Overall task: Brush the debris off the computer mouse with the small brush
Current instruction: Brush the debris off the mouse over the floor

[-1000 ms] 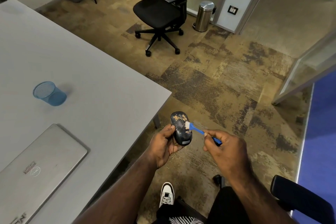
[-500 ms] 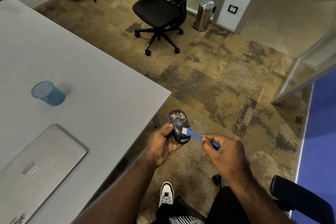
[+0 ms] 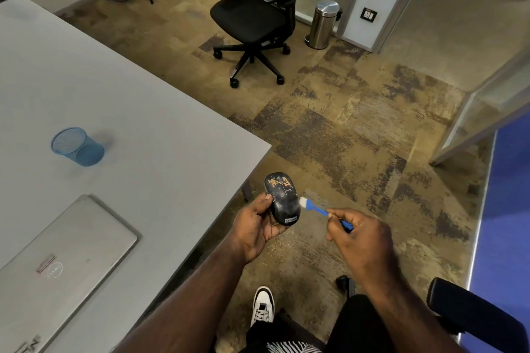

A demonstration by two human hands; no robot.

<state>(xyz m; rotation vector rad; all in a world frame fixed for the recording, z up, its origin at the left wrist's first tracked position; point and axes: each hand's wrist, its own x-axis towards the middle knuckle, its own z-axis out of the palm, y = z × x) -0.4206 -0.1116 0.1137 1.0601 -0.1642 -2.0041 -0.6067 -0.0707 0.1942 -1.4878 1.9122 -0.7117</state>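
A black computer mouse (image 3: 282, 198) with tan debris on its front half is held in the air beside the table corner, over the carpet. My left hand (image 3: 256, 225) grips it from the left and below. My right hand (image 3: 360, 233) pinches the handle of a small blue brush (image 3: 317, 209). The white bristles of the brush touch the right edge of the mouse near its middle. A label shows on the rear end of the mouse.
A grey table (image 3: 120, 123) lies to my left with a blue mesh cup (image 3: 77, 147) and a closed silver laptop (image 3: 54, 269). A black office chair (image 3: 255, 17) and a steel bin (image 3: 323, 23) stand ahead. A chair armrest (image 3: 473, 315) is at my right.
The brush head swept from the right edge of the mouse onto its rear top, then back off to the right edge. Both hands stayed close to the same place.
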